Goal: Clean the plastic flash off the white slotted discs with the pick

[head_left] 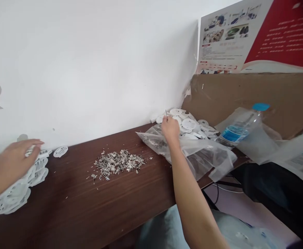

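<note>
At the far left, my left hand (13, 160) hovers over a stack of flat white plastic pieces (12, 195) with cut-out holes. Its fingers are stretched and apart from the thumb, and I see nothing in them. My right hand (170, 128) is closed at the edge of a heap of round white discs (189, 123). A thin grey tip juts up from its fingers; what it belongs to is hidden. Under that wrist lies a clear plastic bag (203, 152). Between the hands, a pile of tiny metal parts (119, 163) is spread on the dark brown table (89, 204).
A water bottle (235, 133) with a blue cap leans at the right, beside more plastic sheeting (262, 141). Behind it stands a brown board (224, 93) below a red and white poster (283, 41). A white wall (89, 69) borders the table's back.
</note>
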The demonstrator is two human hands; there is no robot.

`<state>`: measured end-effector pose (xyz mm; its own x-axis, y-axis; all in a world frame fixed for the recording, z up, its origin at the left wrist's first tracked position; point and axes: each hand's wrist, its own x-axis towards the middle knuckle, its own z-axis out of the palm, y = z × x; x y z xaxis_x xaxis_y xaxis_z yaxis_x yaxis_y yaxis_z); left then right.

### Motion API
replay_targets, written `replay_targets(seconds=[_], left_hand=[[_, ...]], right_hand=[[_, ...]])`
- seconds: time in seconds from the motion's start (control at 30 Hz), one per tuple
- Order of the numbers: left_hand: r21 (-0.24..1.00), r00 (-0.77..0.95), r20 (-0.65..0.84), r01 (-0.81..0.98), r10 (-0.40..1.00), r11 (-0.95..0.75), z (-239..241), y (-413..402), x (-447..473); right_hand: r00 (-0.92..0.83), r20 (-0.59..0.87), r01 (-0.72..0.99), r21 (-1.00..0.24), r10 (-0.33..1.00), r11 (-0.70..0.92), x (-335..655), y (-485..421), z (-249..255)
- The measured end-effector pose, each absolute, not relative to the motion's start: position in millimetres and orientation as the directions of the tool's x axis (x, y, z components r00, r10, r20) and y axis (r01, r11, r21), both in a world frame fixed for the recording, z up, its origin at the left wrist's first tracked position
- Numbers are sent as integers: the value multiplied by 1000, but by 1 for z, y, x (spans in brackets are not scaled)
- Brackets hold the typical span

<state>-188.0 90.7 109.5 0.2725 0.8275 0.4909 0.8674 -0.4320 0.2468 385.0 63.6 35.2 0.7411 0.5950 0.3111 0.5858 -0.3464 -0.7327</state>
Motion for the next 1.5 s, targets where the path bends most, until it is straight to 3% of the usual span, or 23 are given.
replay_targets(seconds=[0.07,0.2,0.37,0.7,0.9,1.07,1.27,1.43,1.5], left_hand=[[128,262,468,925,844,-358,97,69,-139],[62,559,537,721,632,-690,70,40,-65],[-37,699,576,540,423,-841,54,20,-29],[126,639,581,541,504,-831,28,4,-41],[286,524,585,581,619,-762,28,10,-60],[526,354,528,577,772,-625,29,12,-66],[668,240,449,549,860,-502,19,8,-65],[665,453,348,498,821,-556,10,0,-62],[666,459,321,512,828,-542,8,-1,-62]], right_hand=[[727,280,577,-743,627,-338,396,70,21],[713,290,577,-761,639,-298,401,82,8],[706,300,564,-786,642,-252,401,93,3],[747,315,511,-836,585,-203,397,93,0],[736,428,544,-835,524,-82,371,78,23],[528,487,504,-839,696,204,320,65,37],[87,417,230,-892,905,389,225,41,27],[-173,383,124,-906,908,405,172,10,12],[-246,408,128,-885,879,447,163,3,9]])
